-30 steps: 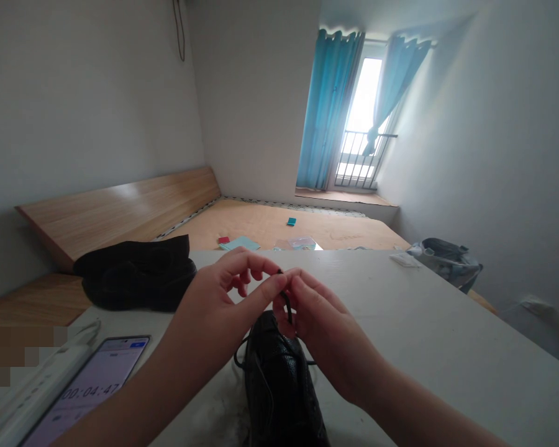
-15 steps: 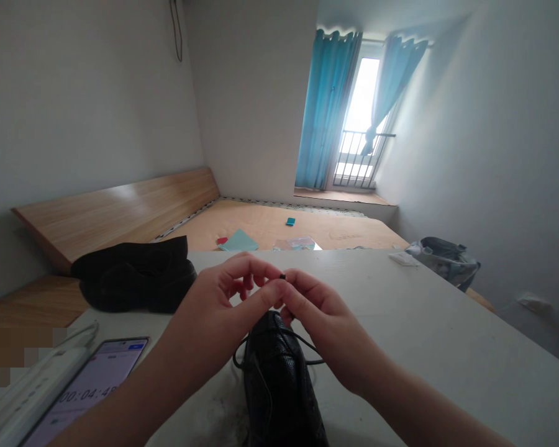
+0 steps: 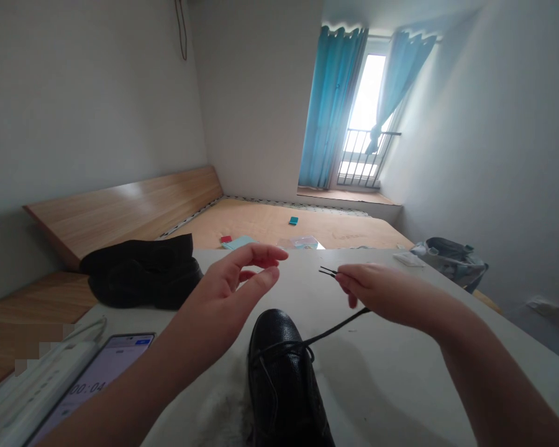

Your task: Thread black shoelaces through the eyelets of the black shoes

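Black shoelace (image 3: 340,326) rises from the lacing of a black leather lace-up shoe (image 3: 279,372) and crosses the air to the right hand (image 3: 382,285), passing behind its fingers. The right grip looks closed on the lace, though the fingers hide the exact contact. A short stretch of lace ending in thin dark tips (image 3: 328,271) sticks out past the fingertips toward the middle of the view. The left hand (image 3: 223,304) hangs apart from it, thumb and fingers slightly spread around nothing, its grip open and empty. The shoe stands on a white worktop (image 3: 391,397), with a white fluffy cloth (image 3: 221,413) bunched against its left side; its sole and the lower edge of the shoe are cut off by the bottom of the frame. The left forearm partly covers a phone (image 3: 107,366) showing a timer, its digits cut off after "00:04", beside a white power strip (image 3: 41,385). The corner beyond that is pixelated. Past the worktop's far edge lies a black heap (image 3: 142,276) whose shape is hard to make out, and a grey bag (image 3: 449,261) sits to the right. Small coloured items, too small to identify, lie on a wooden bed base (image 3: 279,226).
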The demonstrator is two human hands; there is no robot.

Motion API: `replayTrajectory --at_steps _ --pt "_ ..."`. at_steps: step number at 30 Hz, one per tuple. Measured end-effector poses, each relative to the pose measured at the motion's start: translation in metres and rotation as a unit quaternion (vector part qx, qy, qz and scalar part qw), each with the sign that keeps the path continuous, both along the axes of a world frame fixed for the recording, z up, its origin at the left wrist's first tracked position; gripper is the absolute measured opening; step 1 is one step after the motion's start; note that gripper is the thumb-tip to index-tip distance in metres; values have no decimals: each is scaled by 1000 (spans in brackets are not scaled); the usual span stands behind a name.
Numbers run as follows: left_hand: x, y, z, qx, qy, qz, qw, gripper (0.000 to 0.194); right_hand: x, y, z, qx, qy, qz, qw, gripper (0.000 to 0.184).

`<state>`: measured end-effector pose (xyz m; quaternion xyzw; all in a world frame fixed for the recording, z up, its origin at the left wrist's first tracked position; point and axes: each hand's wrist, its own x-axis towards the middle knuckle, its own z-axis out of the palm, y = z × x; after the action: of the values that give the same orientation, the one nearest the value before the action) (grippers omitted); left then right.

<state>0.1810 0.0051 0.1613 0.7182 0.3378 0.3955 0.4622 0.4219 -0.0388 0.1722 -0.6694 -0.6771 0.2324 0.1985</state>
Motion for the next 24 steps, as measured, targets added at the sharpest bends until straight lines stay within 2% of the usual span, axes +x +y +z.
replayTrajectory --at_steps 2,3,6,9,11,14,17,22,24 --pt "0 3 -5 8 52 -28 998 26 16 1 5 -123 49 54 990 32" --pt "0 5 -8 9 83 -50 995 28 21 0 9 -155 100 96 978 34" --pt "0 7 -21 17 204 -129 970 33 19 -9 20 -130 247 183 943 39" --pt "-2 7 -30 65 330 -188 923 26 1 -22 26 -129 301 223 918 39" --pt "-4 8 -32 99 375 -184 903 21 -13 -30 27 -161 314 253 901 40" --pt "-5 13 -32 128 407 -147 892 16 -27 -38 27 -192 326 280 882 43" --pt "-5 17 -31 148 409 -125 892 16 -32 -38 24 -186 345 289 873 44" --pt "-1 13 -25 148 359 -180 904 27 -35 -33 17 -158 413 299 845 45" --pt "0 11 -25 151 369 -191 897 28 -40 -36 18 -186 420 312 832 46"
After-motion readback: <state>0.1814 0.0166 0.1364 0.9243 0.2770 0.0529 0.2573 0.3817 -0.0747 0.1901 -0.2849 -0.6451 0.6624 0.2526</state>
